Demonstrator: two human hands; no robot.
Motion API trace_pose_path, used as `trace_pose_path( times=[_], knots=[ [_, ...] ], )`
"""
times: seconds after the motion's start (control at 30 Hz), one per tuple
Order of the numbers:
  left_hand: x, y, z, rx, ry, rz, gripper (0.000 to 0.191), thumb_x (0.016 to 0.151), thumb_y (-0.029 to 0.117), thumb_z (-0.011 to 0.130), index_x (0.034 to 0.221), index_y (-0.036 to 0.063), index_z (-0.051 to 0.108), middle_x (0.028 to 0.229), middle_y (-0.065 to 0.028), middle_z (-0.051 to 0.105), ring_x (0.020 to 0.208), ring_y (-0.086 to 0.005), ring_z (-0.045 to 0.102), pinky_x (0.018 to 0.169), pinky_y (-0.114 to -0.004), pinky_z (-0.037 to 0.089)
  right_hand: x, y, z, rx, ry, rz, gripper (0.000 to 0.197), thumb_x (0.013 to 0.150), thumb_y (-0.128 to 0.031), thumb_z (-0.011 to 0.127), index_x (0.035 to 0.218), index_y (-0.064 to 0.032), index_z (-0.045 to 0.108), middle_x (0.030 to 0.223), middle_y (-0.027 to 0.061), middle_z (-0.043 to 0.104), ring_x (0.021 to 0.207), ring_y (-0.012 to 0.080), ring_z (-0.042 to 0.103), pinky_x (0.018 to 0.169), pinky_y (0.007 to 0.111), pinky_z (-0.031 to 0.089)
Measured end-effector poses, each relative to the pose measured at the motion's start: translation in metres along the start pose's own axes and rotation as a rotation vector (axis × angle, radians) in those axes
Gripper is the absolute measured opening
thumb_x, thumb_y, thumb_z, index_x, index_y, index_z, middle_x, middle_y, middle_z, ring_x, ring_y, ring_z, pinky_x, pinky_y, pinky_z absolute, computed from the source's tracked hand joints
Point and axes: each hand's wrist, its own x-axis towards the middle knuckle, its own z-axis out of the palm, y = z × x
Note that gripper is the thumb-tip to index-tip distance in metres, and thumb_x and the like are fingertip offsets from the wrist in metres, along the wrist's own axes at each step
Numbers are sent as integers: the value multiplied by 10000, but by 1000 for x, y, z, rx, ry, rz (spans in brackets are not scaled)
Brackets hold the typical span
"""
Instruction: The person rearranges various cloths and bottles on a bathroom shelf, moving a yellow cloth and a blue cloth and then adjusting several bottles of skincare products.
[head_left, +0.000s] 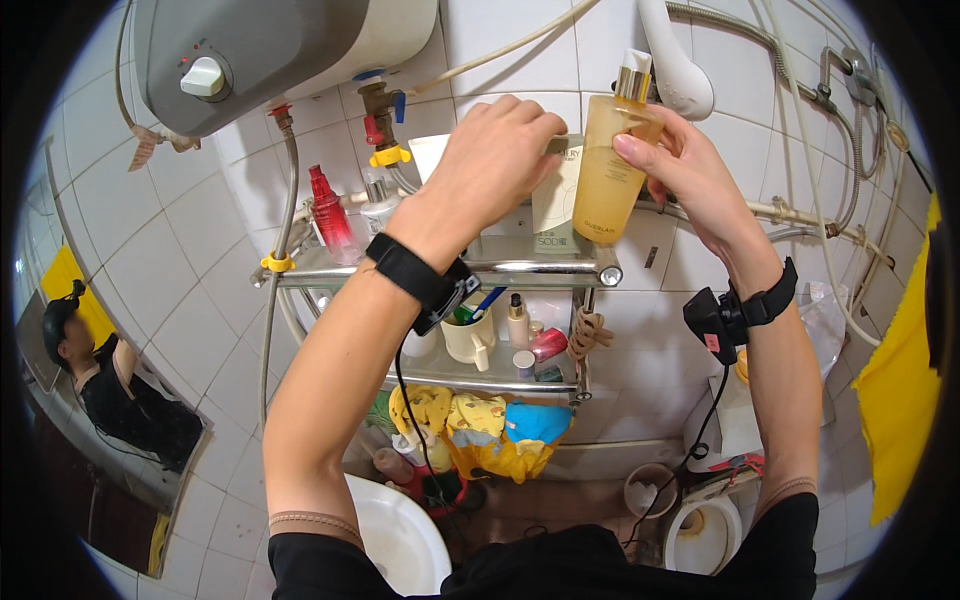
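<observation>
My right hand (686, 161) grips a Guerlain pump bottle (604, 191) of yellow liquid, with a gold collar and white pump head. The bottle tilts slightly and appears in front of the top glass shelf (495, 246). Just left of it, a pale green squeeze tube (555, 206) stands cap down on that shelf. My left hand (510, 146) is over the shelf, fingers bent beside the tube's upper edge; whether it touches the tube is unclear. Behind this hand a white tube or container (427, 154) is partly hidden. Left of my wrist are a red bottle (330, 214) and a clear bottle (377, 206).
A water heater (270, 52) with valves and hoses overhangs the left. A shower head (686, 79) hangs behind the pump bottle. The lower shelf holds a cream mug (466, 337) and small cosmetics. Below are cloths (480, 427), a washbasin (397, 540) and a toilet (703, 536).
</observation>
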Motion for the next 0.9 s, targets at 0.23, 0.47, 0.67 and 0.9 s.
trace_pose_path(
  times=[0.23, 0.47, 0.67, 0.9],
  knots=[
    [15, -15, 26, -22, -239, -29, 427, 889, 212, 672, 1286, 80, 585, 1134, -142, 668, 1093, -321, 596, 997, -436, 415, 3, -1, -1, -12, 12, -5, 648, 822, -446, 793, 1246, -12, 565, 864, -19, 600, 642, 32, 458, 563, 200, 380],
    [13, -30, -3, -183, -357, -97, 373, 889, 152, 662, 1250, 68, 619, 1075, -166, 703, 1038, -323, 612, 1012, -438, 405, 11, 10, 5, -11, -30, 6, 661, 820, -466, 795, 1246, -15, 567, 883, -14, 608, 680, 37, 475, 584, 206, 400],
    [2, -36, -17, -200, -382, -155, 385, 875, 111, 670, 1252, 55, 617, 1052, -176, 696, 1041, -344, 604, 949, -429, 464, 18, 13, 5, -48, -124, 65, 657, 832, -459, 790, 1263, -19, 563, 994, 24, 627, 784, 57, 545, 658, 227, 463],
    [-4, -39, -22, -179, -330, -113, 378, 858, 117, 695, 1231, 77, 650, 1004, -158, 705, 989, -354, 636, 862, -442, 511, 25, 19, 14, -38, -225, 127, 641, 876, -388, 765, 1317, -1, 510, 1113, 87, 630, 978, 133, 618, 801, 290, 532]
  ],
)
